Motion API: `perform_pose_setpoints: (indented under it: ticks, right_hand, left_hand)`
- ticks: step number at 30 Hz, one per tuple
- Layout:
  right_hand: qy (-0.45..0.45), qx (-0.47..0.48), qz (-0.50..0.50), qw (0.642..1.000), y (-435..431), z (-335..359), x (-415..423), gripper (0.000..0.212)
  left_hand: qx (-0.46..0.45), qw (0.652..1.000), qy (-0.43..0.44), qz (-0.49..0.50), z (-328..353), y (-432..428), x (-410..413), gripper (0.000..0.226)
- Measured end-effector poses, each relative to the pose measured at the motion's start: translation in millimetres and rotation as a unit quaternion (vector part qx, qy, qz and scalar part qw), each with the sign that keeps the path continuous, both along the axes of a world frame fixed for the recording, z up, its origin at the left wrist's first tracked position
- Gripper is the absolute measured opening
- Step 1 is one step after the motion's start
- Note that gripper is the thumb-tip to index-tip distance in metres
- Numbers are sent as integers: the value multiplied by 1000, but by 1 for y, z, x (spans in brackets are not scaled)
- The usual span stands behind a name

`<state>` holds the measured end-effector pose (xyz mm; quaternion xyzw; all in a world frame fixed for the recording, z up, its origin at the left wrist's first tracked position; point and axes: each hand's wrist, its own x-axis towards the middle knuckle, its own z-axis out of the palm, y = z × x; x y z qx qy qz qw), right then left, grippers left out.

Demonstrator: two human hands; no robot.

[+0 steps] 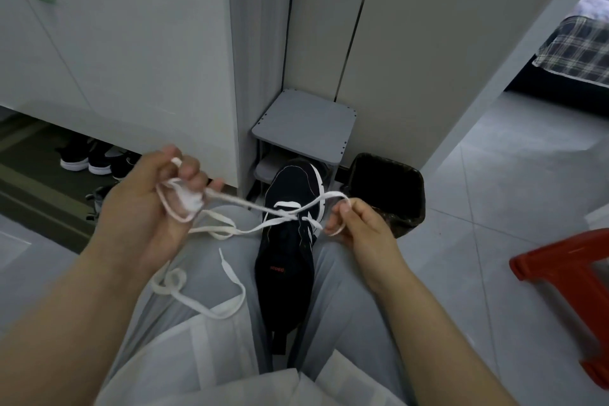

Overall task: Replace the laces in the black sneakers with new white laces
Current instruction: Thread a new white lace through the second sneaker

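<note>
sneaker: black sneaker [290, 241] wedged between the knees, toe pointing to 12 o'clock
lace: white lace [230, 231] through the front eyelets
left hand [148, 204]: fingers curled round bunched lace
right hand [359, 224]: pinching the other end

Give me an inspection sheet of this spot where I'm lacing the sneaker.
Surface: pale tiled floor; grey-trousered lap.
Job's things: black sneaker between the knees, white lace crossed through its front eyelets, slack on the left thigh.
Clutter: black bin, red stool, grey shelf unit.
Hands: left hand grips bunched lace; right hand pinches a lace loop.
Cables: nothing seen.
Surroundings: white cabinet, shoes beneath it, plaid bedding.
</note>
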<state>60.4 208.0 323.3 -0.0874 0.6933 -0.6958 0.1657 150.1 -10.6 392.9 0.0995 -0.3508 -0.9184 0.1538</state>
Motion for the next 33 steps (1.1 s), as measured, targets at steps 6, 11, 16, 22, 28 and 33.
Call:
perform_pose_setpoints:
  ticks: [6, 11, 16, 22, 28, 33]
  right_hand:
    - [21, -19, -28, 999, -2, 1, -1, 23]
    - [106, 175, 47, 978, -8, -6, 10, 40]
    - [189, 273, 52, 942, -17, -12, 9, 35]
    - [83, 203, 43, 975, -11, -11, 8, 21]
    - [92, 141, 28, 985, -14, -9, 10, 36]
    - [176, 182, 47, 966, -12, -12, 17, 51]
  left_hand:
    - [-649, 694, -260, -172, -43, 0, 3, 23]
    - [-770, 590, -163, -182, -46, 17, -4, 41]
    - [-574, 801, -12, -167, -20, 21, 10, 34]
    - [-268, 951, -80, -132, -24, -7, 22, 29]
    - [-683, 653, -244, -218, -51, 11, 9, 24]
    - [-777, 548, -115, -286, -34, 25, -1, 38]
